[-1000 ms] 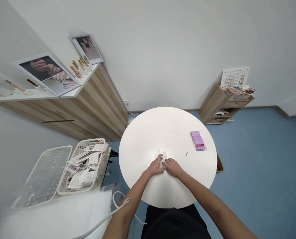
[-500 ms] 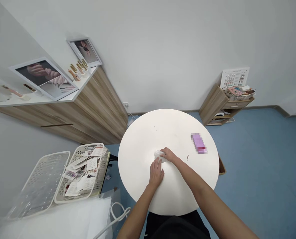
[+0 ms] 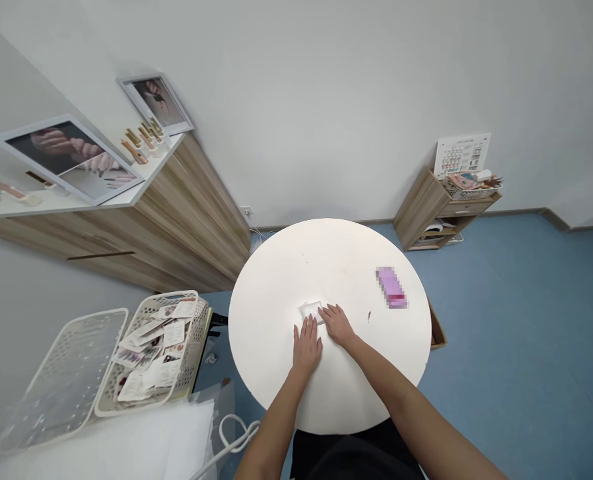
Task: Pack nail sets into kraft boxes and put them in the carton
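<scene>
A small white packet or folded sheet lies on the round white table, in front of my hands. My left hand rests palm down, its fingers spread and its fingertips on the near edge of the white piece. From the right, my right hand lies with extended fingers, the tips touching the right side of the same piece. Neither hand is wrapped round anything. A purple pixelated object sits on the right part of the table, and a small dark reddish mark is left of it.
At the left, a white basket holds many small cards and packets beside another basket. A wooden cabinet carries picture frames and small bottles. Farther right stands a small wooden shelf. A white cable loops near the left forearm.
My right hand has flattened, its fingers straighter and lower beside the white piece, which now looks flatter. My left hand's fingers have straightened forward. The whole view has shifted slightly.
</scene>
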{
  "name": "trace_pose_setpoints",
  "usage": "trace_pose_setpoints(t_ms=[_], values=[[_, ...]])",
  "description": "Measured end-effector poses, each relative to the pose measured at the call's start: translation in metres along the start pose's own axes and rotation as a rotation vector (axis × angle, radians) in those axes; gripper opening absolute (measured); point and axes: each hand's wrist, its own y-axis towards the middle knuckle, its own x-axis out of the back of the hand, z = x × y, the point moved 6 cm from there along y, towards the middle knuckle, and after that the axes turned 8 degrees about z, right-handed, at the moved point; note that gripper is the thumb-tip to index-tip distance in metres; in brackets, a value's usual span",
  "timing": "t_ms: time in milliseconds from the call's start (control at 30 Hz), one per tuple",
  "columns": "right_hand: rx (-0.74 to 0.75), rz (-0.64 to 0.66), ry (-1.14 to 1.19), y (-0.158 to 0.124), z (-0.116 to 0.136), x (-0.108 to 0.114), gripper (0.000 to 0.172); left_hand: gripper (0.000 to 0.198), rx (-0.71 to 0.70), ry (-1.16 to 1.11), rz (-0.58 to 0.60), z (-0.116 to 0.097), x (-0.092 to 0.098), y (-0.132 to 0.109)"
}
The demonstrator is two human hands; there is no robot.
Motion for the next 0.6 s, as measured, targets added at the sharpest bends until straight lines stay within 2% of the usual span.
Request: trace_pose_setpoints(t_ms=[167, 233, 300, 367, 433, 500, 600], values=[[0.008, 0.060, -0.083, 0.005, 0.003, 0.014, 0.045, 0.052, 0.148, -0.098, 0.011, -0.003, 0.004, 0.009], [0.044, 0.061, -0.105, 0.007, 0.008, 0.022, 0.043, 0.052, 0.209, -0.125, -0.053, -0.002, 0.010, 0.003], [0.095, 0.047, -0.123, 0.007, 0.016, 0.029, 0.044, 0.051, 0.263, -0.141, -0.152, 0.002, 0.020, -0.013], [0.161, 0.031, -0.135, 0.005, 0.029, 0.032, 0.046, 0.049, 0.340, -0.154, -0.230, 0.011, 0.029, -0.041], [0.243, 0.037, -0.146, 0.003, 0.049, 0.031, 0.048, 0.043, 0.460, -0.175, -0.266, 0.028, 0.035, -0.079], [0.340, 0.062, -0.153, 0.002, 0.078, 0.024, 0.048, 0.035, 0.610, -0.224, -0.296, 0.049, 0.042, -0.126], [0.494, 0.107, -0.157, -0.003, 0.135, 0.006, 0.049, 0.027, 0.767, -0.332, -0.382, 0.074, 0.056, -0.210]])
